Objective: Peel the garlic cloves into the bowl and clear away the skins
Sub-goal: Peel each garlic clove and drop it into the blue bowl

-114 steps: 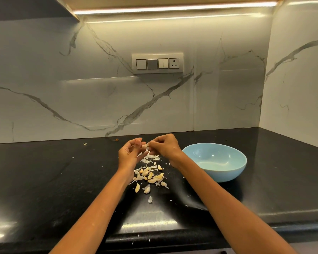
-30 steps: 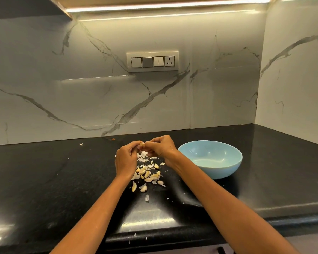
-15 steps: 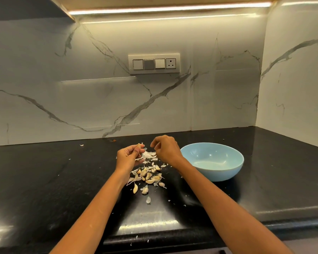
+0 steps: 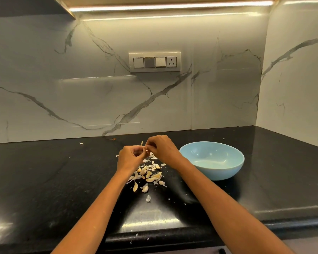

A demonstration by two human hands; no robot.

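1. Both hands are working above the counter [image 4: 44,180]: the left hand [image 4: 130,158] is pinching a clove [image 4: 145,149], and the right hand [image 4: 161,149] is pinching at its skin, fingertips touching
2. The bowl [image 4: 212,176] is sitting just right of the hands, looking empty; the pile [image 4: 149,175] of cloves and skins is lying below the hands
3. The clove is likely being squeezed at a slippery point; too hard a pull is risking it popping out onto the counter or off the front edge
4. Skins are light, so flakes are probably drifting; some bits are already lying at the counter's lip, making the clearing-up harder
5. Peeled and unpeeled cloves are mixing in the pile, so one is at risk of being swept away with the skins
6. Compared with half a second ago, the hands are meeting again; then they were apart, the right lifted off the clove
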